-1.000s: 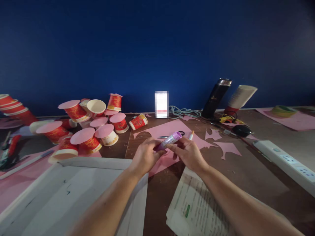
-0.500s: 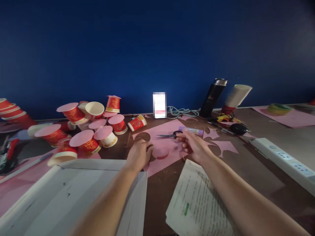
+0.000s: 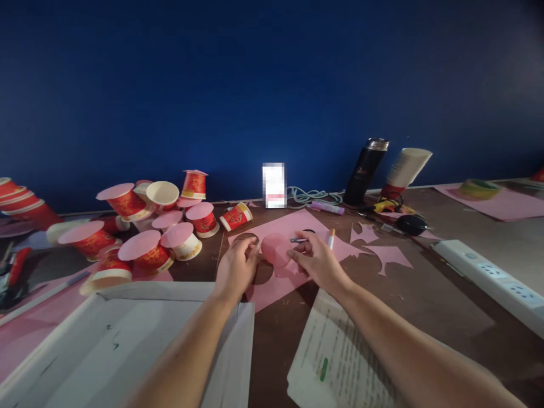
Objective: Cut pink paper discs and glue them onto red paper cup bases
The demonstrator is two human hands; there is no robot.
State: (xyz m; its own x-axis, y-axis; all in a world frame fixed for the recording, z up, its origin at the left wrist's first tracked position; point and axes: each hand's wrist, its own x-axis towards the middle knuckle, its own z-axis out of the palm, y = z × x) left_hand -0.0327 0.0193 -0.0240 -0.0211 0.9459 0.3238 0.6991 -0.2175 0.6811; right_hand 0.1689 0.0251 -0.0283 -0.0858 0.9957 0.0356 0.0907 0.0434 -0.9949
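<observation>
Several red cups (image 3: 157,262): pink discs on top, contents hidden
White tray (image 3: 140,345): dark marks inside
Table (image 3: 272,354): visible between tray and printed papers (image 3: 329,345)
Left hand (image 3: 237,269): fingertips narrow, grip unclear
Right hand (image 3: 318,258): thumb and forefinger apart, near pink circle (image 3: 275,249) on pink sheet (image 3: 306,222)
Scissors (image 3: 296,240): partly hidden by right fingers

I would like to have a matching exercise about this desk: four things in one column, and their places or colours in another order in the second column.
1. Pink disc
2. Glue stick
3. Flask
4. Tape roll

A. Black, with a silver top
B. On the pink sheet at far right
C. Between the left hand and right hand
D. Lying beside a pale cable

Pairs: 1-C, 2-D, 3-A, 4-B
</observation>
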